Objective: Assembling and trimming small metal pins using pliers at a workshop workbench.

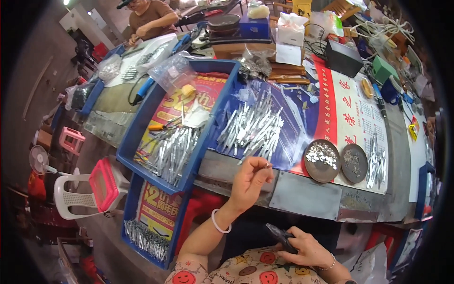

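My left hand [250,183] is raised at the table's front edge, thumb and forefinger pinched together on something too small to make out. Low in front of my body, my right hand [309,251] is closed around dark pliers [280,236], whose jaws point up and left. Just beyond my left hand lies a loose heap of slim silver metal pieces [253,128] on a blue sheet. To the right stand a round dish of small shiny discs [322,156] and a smaller dish of fine dark bits [353,164]. Beside them is another bunch of silver pieces [376,161].
A blue tray [124,150] with silver pieces stands left, overlapping a lower blue tray [178,232]. A grey metal plate [306,195] lies at the front edge. A black box [344,57] stands at the back. Another person [150,21] works at the far left.
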`<state>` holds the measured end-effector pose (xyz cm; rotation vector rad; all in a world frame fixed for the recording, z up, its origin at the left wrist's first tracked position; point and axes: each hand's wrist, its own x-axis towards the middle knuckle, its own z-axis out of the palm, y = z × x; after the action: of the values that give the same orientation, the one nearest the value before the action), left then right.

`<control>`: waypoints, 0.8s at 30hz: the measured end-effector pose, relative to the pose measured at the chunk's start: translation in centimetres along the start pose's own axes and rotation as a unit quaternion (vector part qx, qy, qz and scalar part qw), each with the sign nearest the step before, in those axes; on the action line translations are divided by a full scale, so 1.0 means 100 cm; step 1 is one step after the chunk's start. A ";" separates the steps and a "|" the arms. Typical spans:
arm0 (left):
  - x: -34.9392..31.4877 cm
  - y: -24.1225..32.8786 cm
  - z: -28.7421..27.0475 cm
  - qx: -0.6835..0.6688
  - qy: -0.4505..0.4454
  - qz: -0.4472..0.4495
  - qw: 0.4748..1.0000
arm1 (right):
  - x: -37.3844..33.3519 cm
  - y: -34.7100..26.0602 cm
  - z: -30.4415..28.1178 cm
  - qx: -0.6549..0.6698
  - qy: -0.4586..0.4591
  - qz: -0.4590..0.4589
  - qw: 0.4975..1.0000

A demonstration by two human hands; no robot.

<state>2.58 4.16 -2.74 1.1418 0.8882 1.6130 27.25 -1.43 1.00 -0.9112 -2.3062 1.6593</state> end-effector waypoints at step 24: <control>-0.008 -0.006 -0.016 -0.010 -0.024 0.060 0.998 | 0.086 -0.086 -0.081 -0.414 0.112 -0.151 0.891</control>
<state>1.30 3.47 -3.98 1.2362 0.7831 1.6801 20.79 8.22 9.91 -0.7321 -2.7928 0.3784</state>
